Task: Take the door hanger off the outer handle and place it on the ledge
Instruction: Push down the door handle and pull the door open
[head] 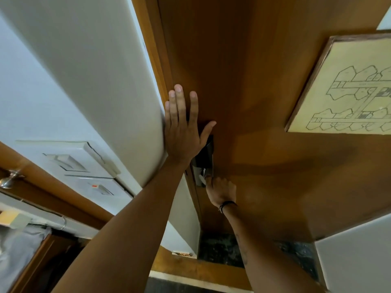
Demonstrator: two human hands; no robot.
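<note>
A brown wooden door (254, 102) fills the middle of the view, seen from inside. My left hand (184, 127) lies flat against it near its latch edge, fingers spread, partly covering a black lock plate (205, 155). Below that, my right hand (221, 190) is curled around the metal inner handle (202, 176), with a dark band on its wrist. The door hanger and the outer handle are not in view. No ledge can be told apart here.
A framed floor plan (342, 85) hangs on the door at the right. White wall (84, 70) with light switches (84, 161) stands left of the frame. A round metal knob (9, 180) shows at far left. Dark marble floor (220, 248) lies below.
</note>
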